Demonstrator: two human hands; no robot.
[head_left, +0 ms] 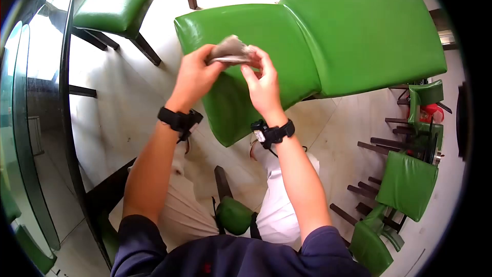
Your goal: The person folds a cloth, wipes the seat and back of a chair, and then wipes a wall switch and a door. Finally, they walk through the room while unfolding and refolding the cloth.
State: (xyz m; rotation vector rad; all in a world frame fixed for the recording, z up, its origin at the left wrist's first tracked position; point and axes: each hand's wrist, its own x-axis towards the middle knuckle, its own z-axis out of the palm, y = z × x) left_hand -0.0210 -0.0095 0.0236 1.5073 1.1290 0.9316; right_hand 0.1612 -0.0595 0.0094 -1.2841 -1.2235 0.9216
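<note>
A small greyish-beige folded cloth [229, 48] is held up between both hands, over the seat of a green padded chair [266, 33]. My left hand [197, 72] pinches its left side between thumb and fingers. On the other side, the fingertips of my right hand [263, 79] close on the cloth's right edge. The cloth is slightly blurred, and part of it hides behind the fingers. Black straps with small devices sit on both wrists.
Another green chair [110, 0] stands at the upper left, near a dark-edged glass table [65, 72]. Several more green chairs, one of them here [407, 184], line the right side. A red item [431, 113] lies among them. Pale tiles cover the floor.
</note>
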